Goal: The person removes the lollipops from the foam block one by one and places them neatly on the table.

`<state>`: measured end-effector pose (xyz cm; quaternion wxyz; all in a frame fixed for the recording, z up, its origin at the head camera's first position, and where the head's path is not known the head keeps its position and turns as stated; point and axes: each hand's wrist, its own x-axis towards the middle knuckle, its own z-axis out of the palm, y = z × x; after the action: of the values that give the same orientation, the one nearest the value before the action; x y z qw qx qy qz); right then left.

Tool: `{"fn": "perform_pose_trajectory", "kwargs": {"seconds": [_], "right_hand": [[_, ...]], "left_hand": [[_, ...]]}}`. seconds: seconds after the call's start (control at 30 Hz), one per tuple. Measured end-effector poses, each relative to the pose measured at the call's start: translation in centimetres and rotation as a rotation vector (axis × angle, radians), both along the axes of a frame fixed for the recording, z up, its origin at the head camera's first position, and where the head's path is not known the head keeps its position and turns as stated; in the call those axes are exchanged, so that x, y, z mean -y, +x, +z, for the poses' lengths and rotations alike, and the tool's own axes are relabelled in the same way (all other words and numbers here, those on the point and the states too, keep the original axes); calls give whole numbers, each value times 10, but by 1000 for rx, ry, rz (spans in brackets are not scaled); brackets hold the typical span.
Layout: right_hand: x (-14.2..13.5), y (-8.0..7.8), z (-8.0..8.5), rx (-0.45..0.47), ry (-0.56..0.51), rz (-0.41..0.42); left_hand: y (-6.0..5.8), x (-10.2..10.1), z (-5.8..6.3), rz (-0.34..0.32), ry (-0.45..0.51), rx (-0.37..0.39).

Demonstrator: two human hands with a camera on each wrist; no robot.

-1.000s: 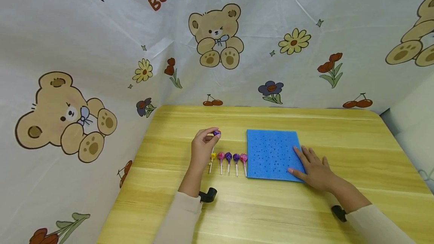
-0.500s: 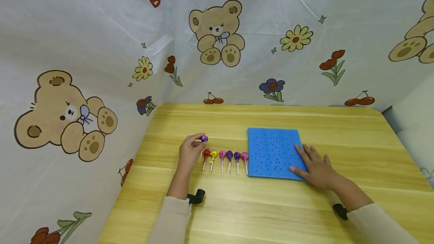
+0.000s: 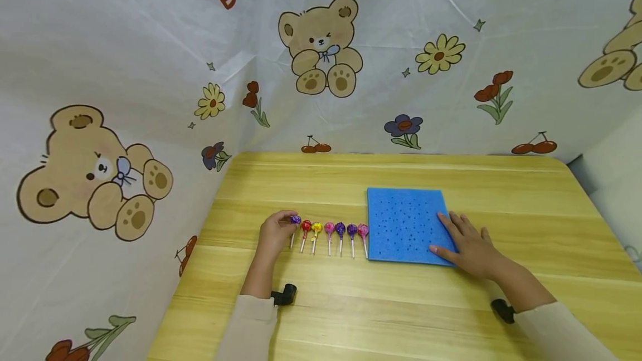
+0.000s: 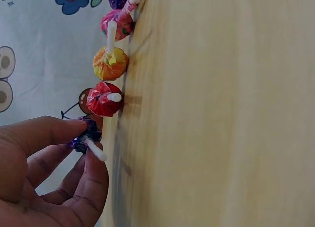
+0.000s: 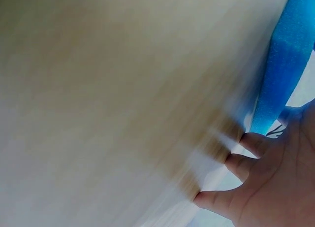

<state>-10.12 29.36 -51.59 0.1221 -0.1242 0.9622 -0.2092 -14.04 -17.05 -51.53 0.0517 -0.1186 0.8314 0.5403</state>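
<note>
My left hand (image 3: 274,236) pinches a purple-wrapped lollipop (image 4: 90,133) by its round head, its white stick pointing toward me. It is at the left end of a row of lollipops, right beside a red lollipop (image 3: 306,226). A yellow lollipop (image 3: 316,227) comes after that, then a pink lollipop (image 3: 329,228), two purple ones, and another pink lollipop (image 3: 363,230) at the sponge's edge. My right hand (image 3: 470,247) lies with fingers spread at the right side of a blue foam sponge (image 3: 404,225) dotted with small dark holes, thumb and index finger over its edge.
Everything lies on a wood-grain table (image 3: 351,305). Behind it and along the left hangs a white curtain (image 3: 381,21) printed with bears and flowers. A black wrist camera (image 3: 285,294) is strapped at my left sleeve.
My left hand has moved left and down with the purple lollipop, lowering it beside the red one at the row's left end. My right hand has stayed at the sponge.
</note>
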Motion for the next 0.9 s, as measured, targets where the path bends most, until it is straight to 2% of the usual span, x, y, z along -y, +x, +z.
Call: {"fn": "perform_pose_trajectory", "kwargs": {"seconds": [0.53,0.7,0.9], "right_hand": [[1,3,-1,3,-13,-12],[1,1,2,-7,-9,-18],[0,0,4,-21,-20,-39]], "left_hand": [[1,4,-8,-46,-58,47],[2,4,-5,-57,-63,15],[5,7,6,-54,-90,-11]]}}
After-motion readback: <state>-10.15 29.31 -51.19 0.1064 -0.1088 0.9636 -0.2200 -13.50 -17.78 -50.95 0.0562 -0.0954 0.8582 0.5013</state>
